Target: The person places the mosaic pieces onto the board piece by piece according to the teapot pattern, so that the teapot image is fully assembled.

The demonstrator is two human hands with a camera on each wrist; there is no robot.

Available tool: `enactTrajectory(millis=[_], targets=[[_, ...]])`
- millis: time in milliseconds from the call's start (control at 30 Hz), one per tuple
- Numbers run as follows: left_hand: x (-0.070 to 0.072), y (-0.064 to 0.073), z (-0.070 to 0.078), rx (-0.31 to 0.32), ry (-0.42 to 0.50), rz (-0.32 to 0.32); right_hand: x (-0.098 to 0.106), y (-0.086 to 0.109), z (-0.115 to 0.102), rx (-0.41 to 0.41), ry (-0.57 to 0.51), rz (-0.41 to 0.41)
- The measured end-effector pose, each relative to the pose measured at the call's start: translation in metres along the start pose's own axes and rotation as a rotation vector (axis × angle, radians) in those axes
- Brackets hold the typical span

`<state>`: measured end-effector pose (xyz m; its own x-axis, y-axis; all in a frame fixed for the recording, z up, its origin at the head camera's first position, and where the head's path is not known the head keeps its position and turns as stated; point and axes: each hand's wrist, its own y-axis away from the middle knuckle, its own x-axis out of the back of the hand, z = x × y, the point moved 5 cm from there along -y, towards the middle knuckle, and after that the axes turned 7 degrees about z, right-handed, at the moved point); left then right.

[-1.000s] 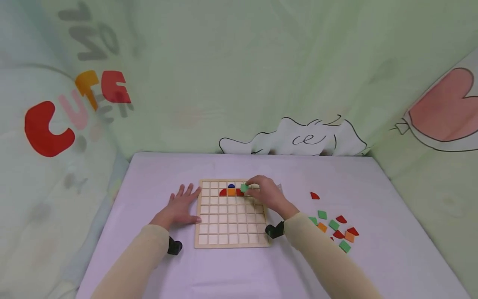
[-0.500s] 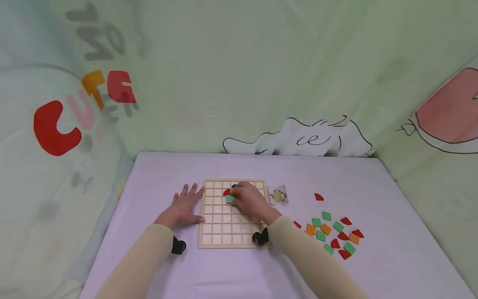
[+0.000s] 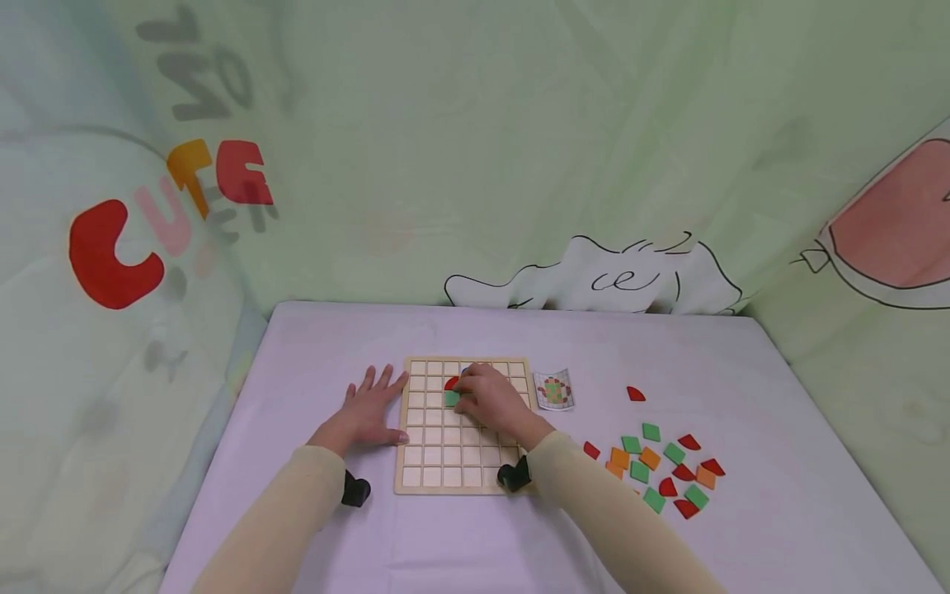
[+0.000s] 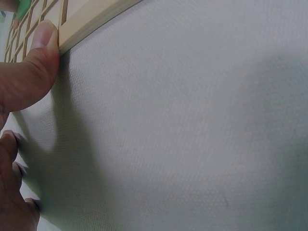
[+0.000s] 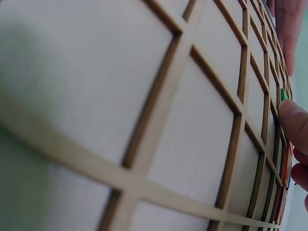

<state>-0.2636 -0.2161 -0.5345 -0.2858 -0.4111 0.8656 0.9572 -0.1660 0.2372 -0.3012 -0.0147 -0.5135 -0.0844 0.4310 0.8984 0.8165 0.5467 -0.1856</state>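
Right hand point(image 3: 493, 402): grip pinched green tile point(image 3: 451, 398) at the board point(image 3: 452, 455), just nearside of a red piece point(image 3: 451, 384); couldn't tell if seated. Left hand point(image 3: 364, 414): grip released, fingers spread, thumb on board's left rim. Card point(image 3: 553, 390) lay beside board, right; bench point(image 3: 334, 338) beneath.

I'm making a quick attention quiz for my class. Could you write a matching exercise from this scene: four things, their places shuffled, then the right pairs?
Things:
1. Left hand
2. Picture card
3. Loose pieces
4. Right hand

Places:
A. Scattered on the table, right of the right forearm
B. Over the board, at a green tile
C. Touching the board's left edge
D. Just beside the board's right edge

Pairs: 1-C, 2-D, 3-A, 4-B
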Motion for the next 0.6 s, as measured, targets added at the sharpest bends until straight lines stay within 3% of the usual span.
enactTrajectory(millis=[433,600], targets=[[-0.0008,-0.0014,0.0002,-0.001,-0.01,0.004,-0.0024,0.0009,0.0016,0.009,0.0,0.011],[-0.0005,-0.0004,-0.0003,0.005,-0.016,-0.007,0.0049,0.0033,0.0053,-0.036,-0.053,0.017]])
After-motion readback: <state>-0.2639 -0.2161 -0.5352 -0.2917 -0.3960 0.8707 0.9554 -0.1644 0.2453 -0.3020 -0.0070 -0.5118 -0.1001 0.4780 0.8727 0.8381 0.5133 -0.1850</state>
